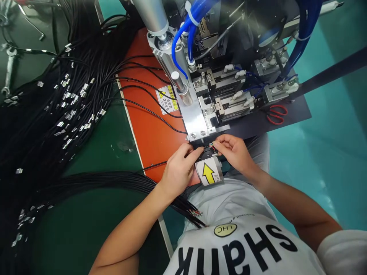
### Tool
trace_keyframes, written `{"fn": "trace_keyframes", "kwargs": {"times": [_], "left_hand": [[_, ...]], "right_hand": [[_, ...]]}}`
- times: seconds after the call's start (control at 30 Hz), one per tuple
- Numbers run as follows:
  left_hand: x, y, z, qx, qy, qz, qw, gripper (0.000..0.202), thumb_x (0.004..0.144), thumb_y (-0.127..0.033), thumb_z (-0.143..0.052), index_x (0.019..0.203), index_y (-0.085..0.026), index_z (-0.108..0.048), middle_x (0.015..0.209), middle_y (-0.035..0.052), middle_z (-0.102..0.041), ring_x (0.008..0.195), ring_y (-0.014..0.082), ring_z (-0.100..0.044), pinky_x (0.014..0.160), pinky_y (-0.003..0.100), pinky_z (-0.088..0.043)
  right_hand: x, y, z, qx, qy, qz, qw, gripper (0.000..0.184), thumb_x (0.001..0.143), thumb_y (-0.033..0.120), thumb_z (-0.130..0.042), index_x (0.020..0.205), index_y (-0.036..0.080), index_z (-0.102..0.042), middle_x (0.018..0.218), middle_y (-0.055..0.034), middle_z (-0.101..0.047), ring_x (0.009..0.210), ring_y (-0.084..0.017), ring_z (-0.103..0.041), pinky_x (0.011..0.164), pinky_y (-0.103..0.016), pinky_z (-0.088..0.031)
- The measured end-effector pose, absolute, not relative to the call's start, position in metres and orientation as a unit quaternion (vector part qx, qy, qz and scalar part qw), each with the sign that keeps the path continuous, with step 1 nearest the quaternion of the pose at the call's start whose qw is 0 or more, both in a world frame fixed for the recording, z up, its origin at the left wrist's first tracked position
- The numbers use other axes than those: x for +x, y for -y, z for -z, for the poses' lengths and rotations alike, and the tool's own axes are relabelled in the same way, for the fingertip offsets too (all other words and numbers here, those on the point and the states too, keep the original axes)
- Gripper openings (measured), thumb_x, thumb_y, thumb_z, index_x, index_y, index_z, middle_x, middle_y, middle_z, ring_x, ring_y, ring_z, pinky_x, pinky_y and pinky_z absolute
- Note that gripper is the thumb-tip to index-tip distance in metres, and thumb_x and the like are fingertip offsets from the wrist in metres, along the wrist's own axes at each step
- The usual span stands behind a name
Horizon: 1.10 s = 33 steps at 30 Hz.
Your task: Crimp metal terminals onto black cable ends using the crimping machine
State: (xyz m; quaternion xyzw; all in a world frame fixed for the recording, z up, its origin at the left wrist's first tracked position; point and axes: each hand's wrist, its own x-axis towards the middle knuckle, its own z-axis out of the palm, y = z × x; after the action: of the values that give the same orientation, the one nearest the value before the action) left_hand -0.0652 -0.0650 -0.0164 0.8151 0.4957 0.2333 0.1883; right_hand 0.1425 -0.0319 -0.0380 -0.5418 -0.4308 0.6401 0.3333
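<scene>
My left hand [180,168] and my right hand [233,149] meet at the front edge of a pneumatic machine [200,103]. Both pinch the thin coloured wire ends of a black cable [211,146] at a small black fixture just under the machine's metal plate. The cable runs left from my left hand across the orange mat [149,126]. A white tag with a yellow arrow [210,172] sits right below my fingers.
A big heap of black cables with metal clips [65,103] covers the green table on the left. A bundle of stripped cables [129,181] lies under my left forearm. Red scissors [277,114] rest on the machine's dark base. Blue air hoses [186,26] hang above.
</scene>
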Motion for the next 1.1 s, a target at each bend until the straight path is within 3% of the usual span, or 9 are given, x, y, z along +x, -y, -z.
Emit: {"fn": "trace_keyframes", "kwargs": {"times": [0.4, 0.53, 0.77, 1.1], "left_hand": [[-0.0656, 0.0648, 0.0163, 0.824, -0.49, -0.218, 0.185, 0.035, 0.097, -0.01, -0.04, 0.122, -0.017, -0.063, 0.093, 0.0089, -0.056, 0.101, 0.0195, -0.06, 0.079, 0.028, -0.054], [-0.0654, 0.0627, 0.0131, 0.839, -0.472, -0.202, 0.18, 0.036, 0.098, -0.012, -0.039, 0.125, -0.015, -0.062, 0.097, 0.0101, -0.06, 0.091, 0.0175, -0.061, 0.075, 0.028, -0.053], [-0.0645, 0.0608, 0.0122, 0.854, -0.47, -0.169, 0.144, 0.036, 0.1, -0.017, -0.037, 0.124, -0.015, -0.063, 0.099, 0.0119, -0.062, 0.091, 0.0195, -0.059, 0.073, 0.03, -0.052], [-0.0639, 0.0601, 0.015, 0.843, -0.475, -0.193, 0.159, 0.035, 0.099, -0.015, -0.038, 0.123, -0.016, -0.063, 0.101, 0.0109, -0.062, 0.09, 0.0181, -0.06, 0.074, 0.029, -0.052]], "right_hand": [[0.1417, 0.0342, 0.0464, -0.542, 0.462, -0.613, 0.342, 0.02, 0.086, 0.038, -0.067, 0.083, 0.019, -0.063, 0.074, -0.0017, -0.064, 0.063, -0.014, -0.06, 0.059, -0.028, -0.048], [0.1415, 0.0343, 0.0461, -0.551, 0.473, -0.602, 0.332, 0.019, 0.087, 0.038, -0.066, 0.083, 0.019, -0.062, 0.071, -0.0012, -0.064, 0.061, -0.015, -0.06, 0.058, -0.028, -0.048], [0.1381, 0.0363, 0.0382, -0.584, 0.558, -0.503, 0.306, 0.012, 0.09, 0.031, -0.06, 0.084, 0.021, -0.059, 0.073, -0.0009, -0.064, 0.063, -0.015, -0.062, 0.06, -0.028, -0.047], [0.1467, 0.034, 0.0478, -0.544, 0.461, -0.624, 0.318, 0.028, 0.088, 0.046, -0.064, 0.091, 0.019, -0.065, 0.078, -0.0011, -0.065, 0.059, -0.013, -0.06, 0.057, -0.027, -0.049]]}}
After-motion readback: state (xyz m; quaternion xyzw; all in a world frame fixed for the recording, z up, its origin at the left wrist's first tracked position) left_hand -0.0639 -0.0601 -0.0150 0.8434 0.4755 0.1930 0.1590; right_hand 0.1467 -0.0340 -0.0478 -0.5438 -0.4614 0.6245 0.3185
